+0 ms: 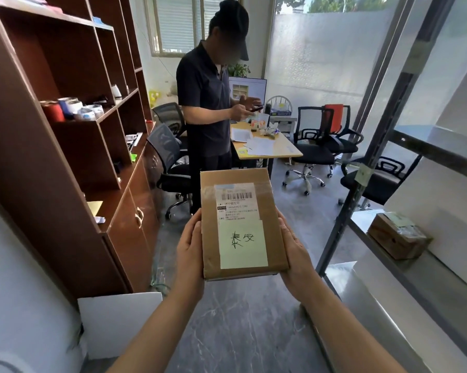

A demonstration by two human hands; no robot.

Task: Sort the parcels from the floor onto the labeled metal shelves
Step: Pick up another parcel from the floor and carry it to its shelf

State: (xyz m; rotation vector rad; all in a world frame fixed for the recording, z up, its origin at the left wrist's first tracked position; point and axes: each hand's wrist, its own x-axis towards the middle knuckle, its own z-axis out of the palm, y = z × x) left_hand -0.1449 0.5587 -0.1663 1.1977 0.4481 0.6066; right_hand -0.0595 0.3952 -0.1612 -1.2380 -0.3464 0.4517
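Note:
I hold a flat brown cardboard parcel (240, 224) in front of me, above the floor, its top face up. It bears a white barcode label and a pale green note with handwritten characters. My left hand (189, 251) grips its left side and my right hand (294, 254) grips its right side. The metal shelf unit (404, 270) stands to my right, with another brown parcel (397, 235) lying on one of its shelves. A small paper label (362, 175) is stuck on the shelf's upright post.
A person in dark clothes (205, 103) stands ahead looking at a phone, beside a desk (264, 146) with papers. Black office chairs (315, 146) fill the room behind. A brown wooden bookcase (65, 130) lines the left wall. A white foam board (119, 324) leans low at left.

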